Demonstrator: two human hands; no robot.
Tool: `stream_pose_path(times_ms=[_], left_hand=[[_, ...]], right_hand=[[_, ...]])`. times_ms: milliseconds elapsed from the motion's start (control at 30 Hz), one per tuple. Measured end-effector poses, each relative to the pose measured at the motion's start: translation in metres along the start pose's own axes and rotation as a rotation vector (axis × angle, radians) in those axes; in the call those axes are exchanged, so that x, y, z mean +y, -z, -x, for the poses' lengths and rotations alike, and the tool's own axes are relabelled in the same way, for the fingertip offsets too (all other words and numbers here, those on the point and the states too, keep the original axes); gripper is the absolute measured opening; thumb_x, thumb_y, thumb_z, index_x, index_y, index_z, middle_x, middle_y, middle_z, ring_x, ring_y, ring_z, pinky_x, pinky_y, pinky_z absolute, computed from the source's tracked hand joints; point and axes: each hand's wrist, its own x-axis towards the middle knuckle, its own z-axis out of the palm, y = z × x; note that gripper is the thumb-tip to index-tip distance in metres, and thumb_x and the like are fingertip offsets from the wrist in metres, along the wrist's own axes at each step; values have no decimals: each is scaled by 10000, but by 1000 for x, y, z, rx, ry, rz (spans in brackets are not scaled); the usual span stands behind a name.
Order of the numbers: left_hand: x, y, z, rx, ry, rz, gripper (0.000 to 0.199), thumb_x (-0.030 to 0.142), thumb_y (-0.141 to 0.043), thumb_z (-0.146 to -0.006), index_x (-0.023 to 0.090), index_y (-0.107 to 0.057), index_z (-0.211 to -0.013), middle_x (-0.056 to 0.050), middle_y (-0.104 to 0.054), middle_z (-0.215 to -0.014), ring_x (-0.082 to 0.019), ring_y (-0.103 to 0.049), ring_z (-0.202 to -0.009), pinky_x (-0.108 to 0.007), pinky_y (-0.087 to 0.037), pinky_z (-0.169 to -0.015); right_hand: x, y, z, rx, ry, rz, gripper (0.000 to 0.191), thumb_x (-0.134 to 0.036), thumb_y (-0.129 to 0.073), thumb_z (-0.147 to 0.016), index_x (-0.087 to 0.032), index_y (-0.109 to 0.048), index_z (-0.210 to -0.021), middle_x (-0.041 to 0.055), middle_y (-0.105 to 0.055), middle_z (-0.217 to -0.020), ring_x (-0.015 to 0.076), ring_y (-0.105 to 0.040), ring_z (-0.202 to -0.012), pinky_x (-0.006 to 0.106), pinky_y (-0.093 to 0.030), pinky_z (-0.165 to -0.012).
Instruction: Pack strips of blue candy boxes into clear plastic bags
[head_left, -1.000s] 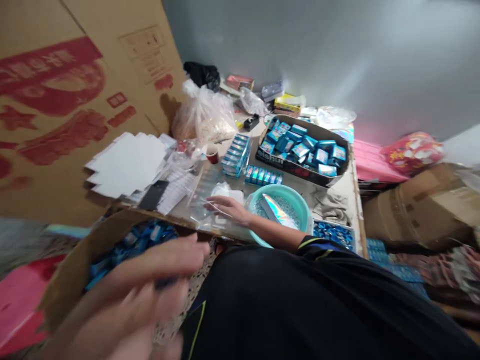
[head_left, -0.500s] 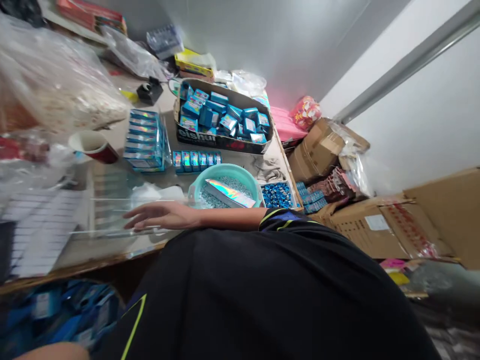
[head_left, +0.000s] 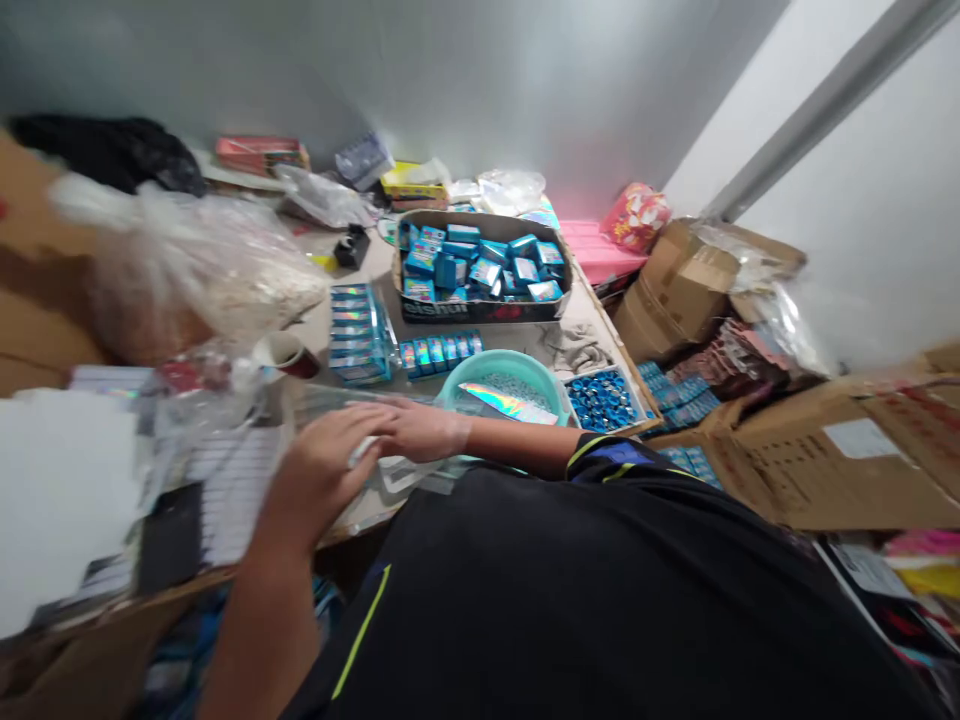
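**Closely together, left hand (head_left: 322, 465) and right hand (head_left: 424, 430) meet over clear plastic (head_left: 442, 484)**

In the head view, the two hands come together near the front edge of the tabletop (head_left: 358, 512). The left reaches up from below, its bent fingers overlapping those of the right, which lies flatter with its forearm stretching in from the other side. Blur and overlap hide the fingertips, so I cannot tell whether either hand is clamped on the plastic.

The clear plastic lies right at the hands: a see-through edge shows beneath the right wrist, close to the person's dark shirt (head_left: 570, 590). A flat white piece (head_left: 397, 475) sits just below the right hand.

Just beyond the right forearm stands a turquoise bowl (head_left: 448, 387), with a shiny foil piece (head_left: 502, 402) on the pale granules in it. Past the hands are a row of small blue boxes (head_left: 442, 352) and, to its left, a taller blue stack (head_left: 356, 335). A paper cup (head_left: 300, 358) tilts near the left hand, and lined sheets (head_left: 229, 490) lie beside that wrist.
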Motion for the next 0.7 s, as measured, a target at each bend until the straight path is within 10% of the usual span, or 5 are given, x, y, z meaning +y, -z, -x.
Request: stream_pose_path(times_ms=[400, 567, 700], left_hand=[[27, -29, 44, -89, 222, -80, 255, 275, -546, -998, 189, -786, -1011, -86, -746, -1006, -233, -675, -997, -395, -532, -932], [54, -29, 68, 204, 360, -163, 148, 197, -617, -972, 192, -764, -994, -70, -740, -1012, -203, -714, -1017, -390, -555, -1017], [84, -31, 86, 359, 421, -303, 129, 106, -673, -917, 181, -758, -980, -63, -742, -993, -193, -720, -980, -432, -530, -1089]], right_hand=[[-13, -18, 29, -231, 262, -78, 166, -144, -596, -944, -151, -741, -862, 122, -700, -1283, 236, -551, -1342, 434, -341, -1224], [29, 20, 68, 6, -130, -614, 309, 14, -547, -747, -178, -764, -856, 24, -772, -1125, 133, -694, -1072, 236, -524, -967], [120, 64, 109, 315, -556, -559, 408, -63, -350, -847, -164, -742, -906, 58, -767, -1053, 159, -669, -1088, 345, -488, -1047]])
